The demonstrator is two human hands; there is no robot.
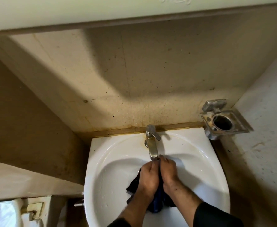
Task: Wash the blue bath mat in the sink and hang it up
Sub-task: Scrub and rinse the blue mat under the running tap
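The dark blue bath mat [157, 202] is bunched up, wet, in the white sink [118, 161]. My left hand [148, 176] and my right hand [167, 171] grip it side by side, knuckles pressed together, right under the spout of the metal tap [152, 145]. Most of the mat is hidden under my hands and forearms; dark folds stick out at the left and below my wrists. I cannot tell whether water runs from the tap.
A metal wall holder [223, 120] with an empty round ring sits right of the sink's back corner. Stained beige walls close in behind and on both sides. A white toilet tank [5, 210] stands at the lower left. A shelf overhangs above.
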